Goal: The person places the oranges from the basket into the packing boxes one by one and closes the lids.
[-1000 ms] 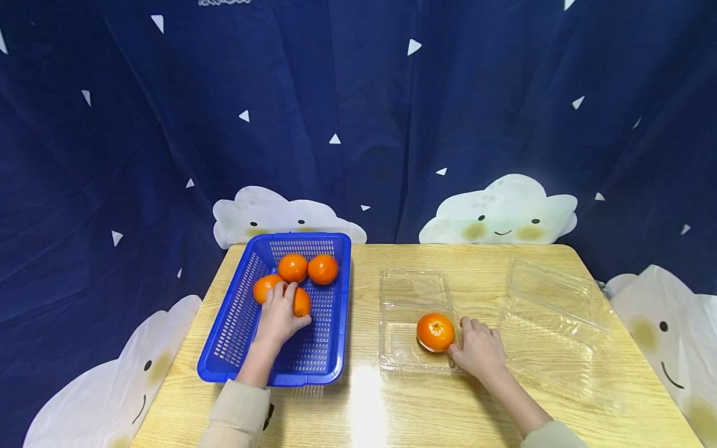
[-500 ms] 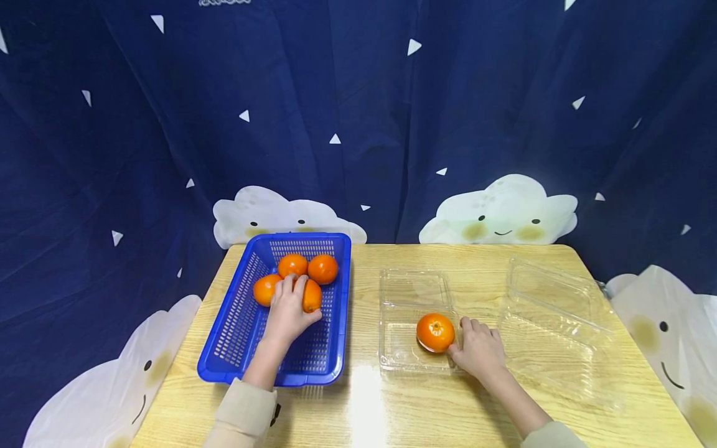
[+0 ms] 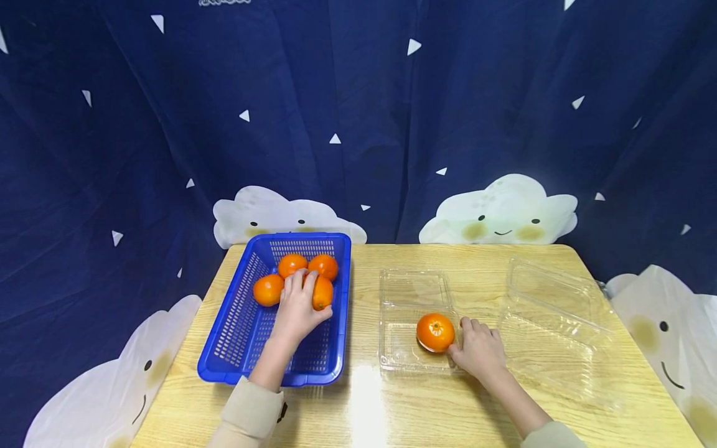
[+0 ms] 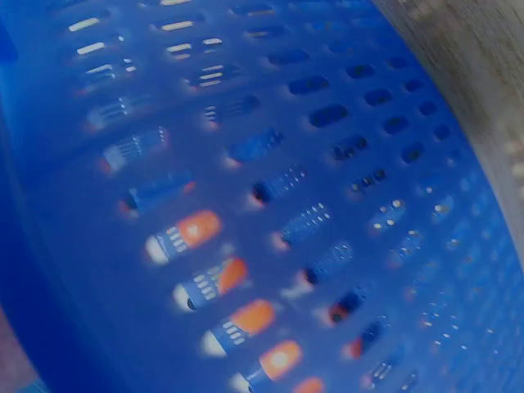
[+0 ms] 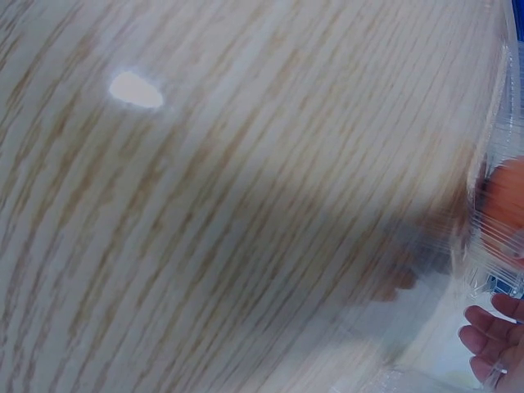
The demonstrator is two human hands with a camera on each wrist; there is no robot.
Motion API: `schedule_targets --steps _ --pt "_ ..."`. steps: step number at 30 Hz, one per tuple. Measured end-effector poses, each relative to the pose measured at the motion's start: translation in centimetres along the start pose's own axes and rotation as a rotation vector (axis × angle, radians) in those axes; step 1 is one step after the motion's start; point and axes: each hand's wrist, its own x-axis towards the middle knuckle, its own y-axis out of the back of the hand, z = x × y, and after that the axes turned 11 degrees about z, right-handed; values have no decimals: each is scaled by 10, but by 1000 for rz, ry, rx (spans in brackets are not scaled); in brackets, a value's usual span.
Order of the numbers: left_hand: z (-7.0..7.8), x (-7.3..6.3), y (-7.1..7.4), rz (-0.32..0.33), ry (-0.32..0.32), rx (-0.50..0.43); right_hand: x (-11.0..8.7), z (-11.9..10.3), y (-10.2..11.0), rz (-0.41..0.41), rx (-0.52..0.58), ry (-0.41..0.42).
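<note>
Partly visible fruit [image 3: 323, 294] in left grip [image 3: 299, 313]

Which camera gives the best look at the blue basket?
The head view, because the whole blue basket fits in frame. The left wrist shows only a blurry perforated section of it, and the right wrist just blue slivers, probably it.

We've got a dark blue curtain [image 3: 370, 106] across the background, dotted with small white triangles [image 3: 414, 46], plus white lettering [image 3: 224, 2] cut off at the top edge. We count four white clouds with faces: a back-left cloud [image 3: 269, 208] and a smiling back-right cloud [image 3: 504, 202] along the table's far edge, a left cloud [image 3: 106, 392] and a right cloud [image 3: 655, 342] lower down at the sides. We log the table [image 3: 437, 410] as pale wood grain, far corners rounded, a bright glare patch [image 3: 366, 404] toward the near side.
</note>
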Motion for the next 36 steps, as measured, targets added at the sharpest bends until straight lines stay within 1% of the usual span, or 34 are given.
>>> schedule_targets --steps 7,15,19,22,30,36 --pt "15 0 -2 19 -45 -19 0 1 -1 -1 2 -5" --pt "33 -4 -8 15 -124 -58 0 1 -2 -3 1 -8" --pt "42 -6 -10 7 -152 -73 0 1 -2 -2 2 -8" --pt "49 -8 -12 -8 -162 -88 0 1 -2 -2 3 -7" --pt "64 -13 -19 -89 -166 -92 1 1 -3 -12 -2 -6" --pt "75 -18 -25 -143 -206 -97 0 1 -2 -6 -2 -5"
